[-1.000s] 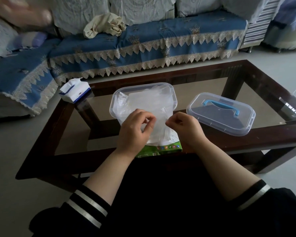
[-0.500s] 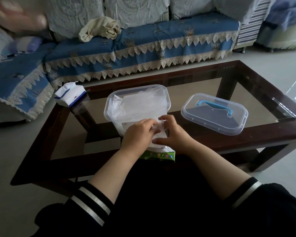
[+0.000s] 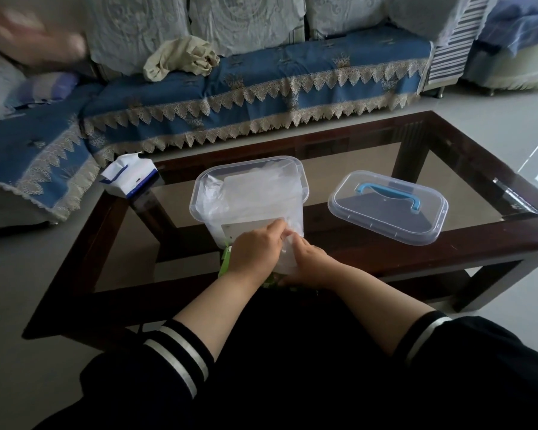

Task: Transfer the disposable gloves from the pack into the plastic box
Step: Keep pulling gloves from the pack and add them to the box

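Observation:
A clear plastic box (image 3: pixel 303 181) stands open on the glass coffee table, with thin clear gloves (image 3: pixel 255 190) piled inside. In front of it lies the green glove pack (image 3: pixel 225 260), mostly hidden under my hands. My left hand (image 3: pixel 255 251) pinches a clear glove (image 3: pixel 287 256) at the pack's top. My right hand (image 3: pixel 311 263) grips the same glove from the right, fingers curled. Both hands meet over the pack, just below the box's near wall.
The box's clear lid (image 3: pixel 388 207) with a blue handle lies to the right on the table (image 3: pixel 447 243). A white and blue tissue pack (image 3: pixel 128 178) sits at the table's far left corner. Behind runs a blue-covered sofa (image 3: pixel 261 85) with a crumpled beige cloth (image 3: pixel 180 58).
My hands came together from apart and dropped lower onto the pack, now covering most of it. The view shifted slightly; box and lid have not moved.

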### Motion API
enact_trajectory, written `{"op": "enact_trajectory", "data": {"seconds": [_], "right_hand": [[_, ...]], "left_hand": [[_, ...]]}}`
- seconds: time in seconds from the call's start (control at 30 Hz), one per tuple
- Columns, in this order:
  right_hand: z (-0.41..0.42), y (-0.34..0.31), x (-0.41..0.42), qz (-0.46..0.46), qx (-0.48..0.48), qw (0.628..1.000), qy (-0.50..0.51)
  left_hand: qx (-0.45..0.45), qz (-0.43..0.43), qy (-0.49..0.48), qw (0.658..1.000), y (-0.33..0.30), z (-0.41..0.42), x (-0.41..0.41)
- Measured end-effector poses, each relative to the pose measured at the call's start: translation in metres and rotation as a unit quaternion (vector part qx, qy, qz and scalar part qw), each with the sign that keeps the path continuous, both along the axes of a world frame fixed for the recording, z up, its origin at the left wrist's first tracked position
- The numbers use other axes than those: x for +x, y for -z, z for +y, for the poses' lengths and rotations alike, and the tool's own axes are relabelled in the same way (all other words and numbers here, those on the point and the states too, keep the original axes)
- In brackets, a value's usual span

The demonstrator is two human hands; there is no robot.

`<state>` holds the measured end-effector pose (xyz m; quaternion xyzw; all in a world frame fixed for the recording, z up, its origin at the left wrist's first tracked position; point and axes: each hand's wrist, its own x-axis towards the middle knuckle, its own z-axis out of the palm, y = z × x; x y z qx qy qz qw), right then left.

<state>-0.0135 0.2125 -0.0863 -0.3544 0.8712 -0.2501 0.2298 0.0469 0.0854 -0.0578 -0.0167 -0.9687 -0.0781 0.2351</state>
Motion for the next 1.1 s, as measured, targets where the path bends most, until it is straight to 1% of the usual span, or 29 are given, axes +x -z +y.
{"op": "enact_trajectory", "data": {"seconds": [0.17,0.33,0.57,0.67,0.8,0.93,1.03,1.1], "right_hand": [[0.003,0.002,-0.009,-0.030,-0.016,0.999,-0.001],[0.003,0.002,-0.012,-0.050,0.004,0.999,0.001],[0.003,0.004,-0.016,-0.081,0.002,0.997,-0.001],[0.005,0.006,-0.017,-0.069,0.015,0.997,-0.005],[0.007,0.005,-0.018,-0.033,0.050,0.998,0.001],[0.003,0.004,-0.016,-0.008,0.056,0.998,-0.002],[0.002,0.005,-0.017,-0.005,0.063,0.998,0.003],[0.001,0.006,-0.017,-0.004,0.067,0.998,0.007]], "left_hand": [[0.008,-0.080,-0.012,0.997,-0.009,-0.015,0.005],[0.008,-0.111,-0.006,0.994,-0.022,-0.021,0.013],[0.115,-0.135,0.008,0.984,-0.040,-0.032,0.015],[0.125,-0.137,-0.016,0.983,-0.052,-0.040,0.019],[0.148,-0.147,-0.040,0.977,-0.091,-0.056,0.024],[0.165,-0.140,-0.018,0.976,-0.124,-0.071,0.023],[0.162,-0.095,-0.032,0.982,-0.130,-0.068,0.017],[0.144,-0.046,-0.042,0.988,-0.128,-0.062,0.013]]}}
